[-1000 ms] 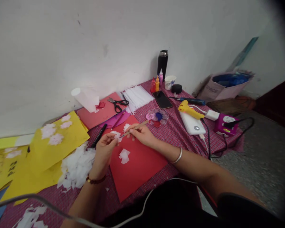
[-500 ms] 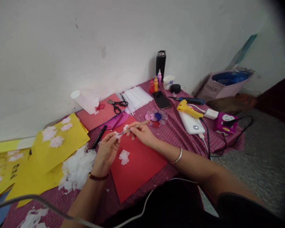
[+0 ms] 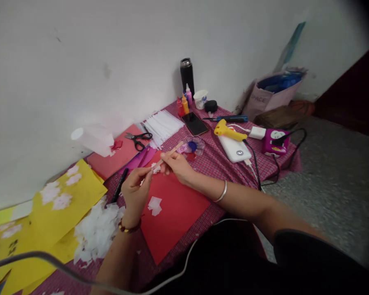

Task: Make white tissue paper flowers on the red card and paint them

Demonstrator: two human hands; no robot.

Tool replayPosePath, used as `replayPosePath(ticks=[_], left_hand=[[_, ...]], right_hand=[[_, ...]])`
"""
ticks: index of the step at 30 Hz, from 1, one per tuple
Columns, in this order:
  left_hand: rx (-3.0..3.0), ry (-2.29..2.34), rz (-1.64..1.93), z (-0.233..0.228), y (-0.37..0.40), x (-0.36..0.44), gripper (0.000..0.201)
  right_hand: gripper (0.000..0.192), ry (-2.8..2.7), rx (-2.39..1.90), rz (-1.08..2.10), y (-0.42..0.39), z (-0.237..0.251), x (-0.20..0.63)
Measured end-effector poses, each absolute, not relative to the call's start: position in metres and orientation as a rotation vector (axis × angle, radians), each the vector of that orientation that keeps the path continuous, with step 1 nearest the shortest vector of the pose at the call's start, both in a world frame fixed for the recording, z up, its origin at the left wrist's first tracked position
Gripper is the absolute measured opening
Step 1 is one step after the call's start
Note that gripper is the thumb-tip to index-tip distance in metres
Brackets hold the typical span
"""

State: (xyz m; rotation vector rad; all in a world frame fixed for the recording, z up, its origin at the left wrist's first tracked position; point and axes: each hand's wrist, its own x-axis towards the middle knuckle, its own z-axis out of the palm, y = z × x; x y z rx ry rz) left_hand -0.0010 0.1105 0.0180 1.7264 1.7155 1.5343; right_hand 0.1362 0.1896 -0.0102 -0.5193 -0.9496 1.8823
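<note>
My right hand (image 3: 176, 165) is closed round a flat wooden craft stick (image 3: 169, 153), held slanting above the red paper (image 3: 178, 213). The thumb and forefinger of my left hand (image 3: 137, 186) pinch together at the stick's lower end. Whether a scrap of paper is also between them is hard to make out. Just beyond my fingers lies a small crumpled pale paper piece (image 3: 155, 168). Nearer to me on the red sheet rests a white cut-paper petal shape (image 3: 154, 205). A clear flower-shaped palette (image 3: 199, 144) with pink, blue and red paint stands past my right hand.
Left of my hands are a black marker (image 3: 120, 185), a heap of white paper scraps (image 3: 95, 231) and yellow sheets (image 3: 89, 180) with pale blossoms. Behind lie scissors (image 3: 139, 140) and white strips (image 3: 162, 126). To the right are a phone (image 3: 194, 123), yellow glue gun (image 3: 229, 131) and power bank (image 3: 235, 148).
The view has swung right, so things sit farther left. My left fingers have turned and closed at the stick's end, where a white paper scrap showed before. My right hand keeps the stick.
</note>
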Motion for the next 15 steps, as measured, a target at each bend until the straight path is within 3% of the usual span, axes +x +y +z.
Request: replayPosePath(ticks=[7,10,15], left_hand=[[1.432,1.678,1.435,0.019,0.134,-0.009,0.020],[1.514,1.764,1.273,0.005,0.143,-0.023,0.028],[2.039,1.915,0.935,-0.022,0.153,-0.034,0.023]], right_hand=[[0.012,-0.952,-0.564,1.959,0.210,-0.008,0.144],[0.018,-1.001,-0.749,1.886,0.225,-0.016,0.146],[0.026,-1.060,-0.907,1.823,0.237,-0.027,0.148]])
